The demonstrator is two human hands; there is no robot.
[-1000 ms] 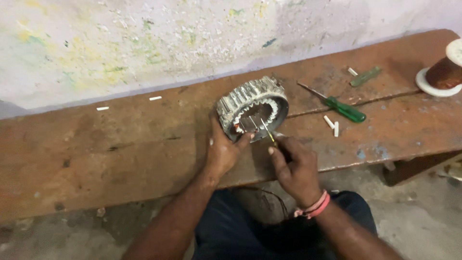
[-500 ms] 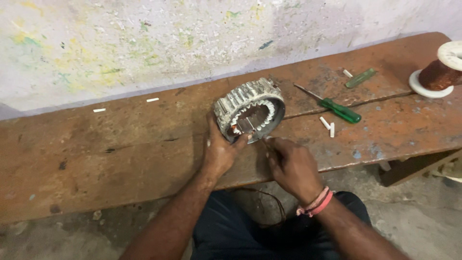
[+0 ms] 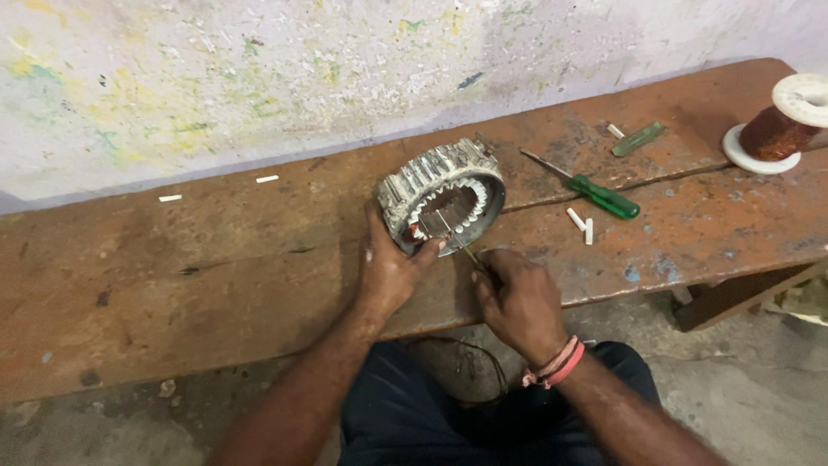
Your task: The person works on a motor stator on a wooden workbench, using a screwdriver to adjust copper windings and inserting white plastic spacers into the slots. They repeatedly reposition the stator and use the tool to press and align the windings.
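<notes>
At centre frame the stator (image 3: 442, 197) is gripped by the left hand (image 3: 390, 269); the thin tool (image 3: 457, 242), pinched in the right hand (image 3: 517, 298), has been drawn slightly back since a second ago.

This looks like a small, rough repair workshop for electric motors. A worn wooden desk (image 3: 172, 285), stained and scratched, stands against a wall (image 3: 259, 78) with peeling, paint-flecked plaster. On the desk lie a ribbed metal motor stator (image 3: 440, 194), a green-handled screwdriver (image 3: 595, 194), a spool of copper wire (image 3: 776, 129) and short white insulating sleeves (image 3: 582, 224). The floor (image 3: 742, 380) below is bare, dusty concrete.
</notes>
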